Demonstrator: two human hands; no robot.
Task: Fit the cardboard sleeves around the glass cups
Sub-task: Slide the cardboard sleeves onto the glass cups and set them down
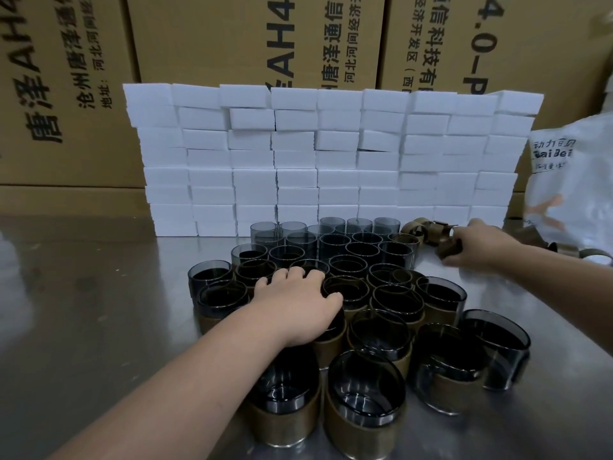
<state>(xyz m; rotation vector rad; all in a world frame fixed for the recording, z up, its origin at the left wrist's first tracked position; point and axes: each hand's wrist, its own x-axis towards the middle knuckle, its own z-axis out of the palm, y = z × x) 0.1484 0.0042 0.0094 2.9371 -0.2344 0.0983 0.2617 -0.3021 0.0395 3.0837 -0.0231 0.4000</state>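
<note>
1. Nearest you, the steel surface (99,310) carries a tight cluster of smoky glass cups (365,390). The front ones stand upright with brown cardboard wrapped round their lower halves.
2. Your left hand (298,298) lies palm down on the middle of the cluster, fingers bent over the rims and thumb against one rim. Whether its grip has closed on a cup, I cannot tell.
3. Behind it, the back rows (331,227) show plain grey glass down their sides.
4. Your right hand (477,247) is right of the cluster and slightly blurred, its grip curled round one cardboard sleeve (449,250) low over the surface.
5. Loose sleeves (414,231) lie just beside that hand, between the cups and the wall of blocks behind.
6. White foam blocks (298,154) are stacked in rows like brickwork across the back of the surface.
7. A white printed bag (570,180) sits at the right, beside the blocks.
8. Farthest off, tall brown cartons (232,38) with black Chinese lettering close off the room behind.
</note>
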